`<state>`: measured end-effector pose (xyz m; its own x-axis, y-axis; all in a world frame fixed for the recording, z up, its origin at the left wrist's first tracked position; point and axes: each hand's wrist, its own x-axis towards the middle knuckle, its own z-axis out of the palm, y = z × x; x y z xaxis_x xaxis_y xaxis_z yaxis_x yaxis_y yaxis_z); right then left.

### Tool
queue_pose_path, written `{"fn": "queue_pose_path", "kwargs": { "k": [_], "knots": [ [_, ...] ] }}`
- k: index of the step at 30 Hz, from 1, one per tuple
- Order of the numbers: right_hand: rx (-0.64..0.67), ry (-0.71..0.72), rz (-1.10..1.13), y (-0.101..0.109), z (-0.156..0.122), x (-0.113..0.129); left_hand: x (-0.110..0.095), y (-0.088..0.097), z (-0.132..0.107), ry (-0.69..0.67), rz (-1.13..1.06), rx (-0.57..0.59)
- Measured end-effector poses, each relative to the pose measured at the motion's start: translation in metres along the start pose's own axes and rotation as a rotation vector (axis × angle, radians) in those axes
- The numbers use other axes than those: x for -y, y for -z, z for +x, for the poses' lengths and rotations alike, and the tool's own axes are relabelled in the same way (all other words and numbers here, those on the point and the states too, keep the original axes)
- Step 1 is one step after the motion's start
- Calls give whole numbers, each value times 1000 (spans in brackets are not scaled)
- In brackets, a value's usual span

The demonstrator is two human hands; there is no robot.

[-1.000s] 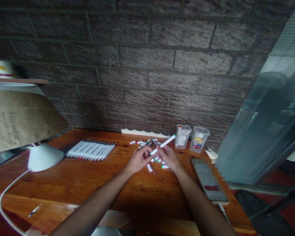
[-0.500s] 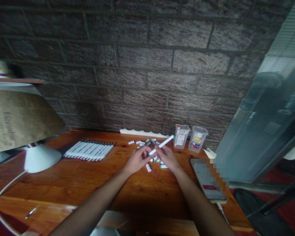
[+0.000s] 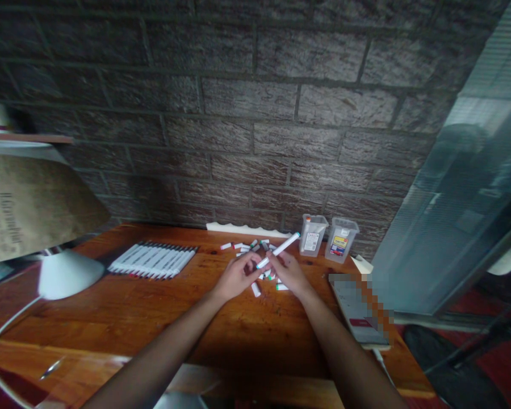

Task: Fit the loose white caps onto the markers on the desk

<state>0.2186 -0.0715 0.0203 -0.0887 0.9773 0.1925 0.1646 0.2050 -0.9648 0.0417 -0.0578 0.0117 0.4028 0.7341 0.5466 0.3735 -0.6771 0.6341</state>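
A white marker (image 3: 280, 251) with a green band lies slanted between my hands, its far end pointing towards the wall. My left hand (image 3: 238, 277) pinches its near end, and the fingers of my right hand (image 3: 288, 272) hold it close by. Loose white marker pieces (image 3: 255, 246) with coloured ends lie scattered on the wooden table (image 3: 111, 309) behind and beneath my hands. One stubby piece (image 3: 256, 289) and a green-ended piece (image 3: 282, 287) sit just below my fingers. Part of the scatter is hidden by my hands.
A neat row of white markers (image 3: 153, 260) lies to the left. Two clear plastic tubs (image 3: 313, 235) stand by the brick wall (image 3: 255, 113). A white lamp (image 3: 70, 275) stands at left, and a blurred-out tablet or phone (image 3: 360, 309) lies at right by a glass panel (image 3: 443, 210).
The whole view has drifted slightly left and up as my head moved. My hands have stayed together on the white marker, which has shifted only a little.
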Motion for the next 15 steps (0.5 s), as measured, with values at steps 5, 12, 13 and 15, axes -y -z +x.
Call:
{"fn": "queue_pose_path", "kwargs": {
  "k": [5, 12, 13, 15],
  "knots": [
    [-3, -10, 3, 0, 0, 0, 0, 1, 0, -9, 5, 11],
    [0, -23, 19, 1, 0, -2, -3, 1, 0, -29, 3, -4],
    [2, -24, 21, 1, 0, -1, -3, 1, 0, -29, 3, -3],
    [7, -23, 19, 1, 0, -1, -2, 0, 0, -35, 8, -2]
  ]
}}
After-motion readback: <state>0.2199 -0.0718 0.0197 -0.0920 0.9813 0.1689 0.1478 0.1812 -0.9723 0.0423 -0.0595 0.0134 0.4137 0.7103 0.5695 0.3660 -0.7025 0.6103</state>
